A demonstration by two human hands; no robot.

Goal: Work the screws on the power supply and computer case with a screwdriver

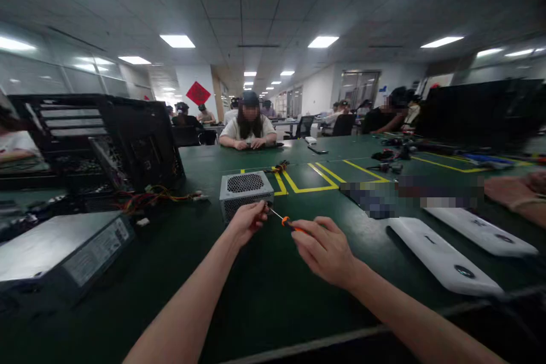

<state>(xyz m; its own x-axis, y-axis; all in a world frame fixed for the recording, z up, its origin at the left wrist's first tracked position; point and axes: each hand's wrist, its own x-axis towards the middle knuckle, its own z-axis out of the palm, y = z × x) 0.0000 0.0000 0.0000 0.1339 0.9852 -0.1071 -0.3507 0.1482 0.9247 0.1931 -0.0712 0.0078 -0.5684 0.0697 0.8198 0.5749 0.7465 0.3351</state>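
A grey computer power supply (pixel 232 195) with perforated panels stands on the green table before me. At its near right side, my left hand (pixel 248 222) is closed, fingertips pinched by the screwdriver's tip; whatever they hold there is too small to make out. An orange and black screwdriver (pixel 294 226) sits in my right hand (pixel 326 250), its thin shaft pointing left and up toward those fingertips. Whether the tip touches a screw cannot be seen.
On the left lie a second power supply (pixel 63 250) and an open black computer case (pixel 140 142) with loose cables (pixel 157 198). White devices (pixel 443 256) rest at right, near another person's hand (pixel 512 190). Yellow tape (pixel 315 187) marks the table (pixel 205 159). Someone sits opposite.
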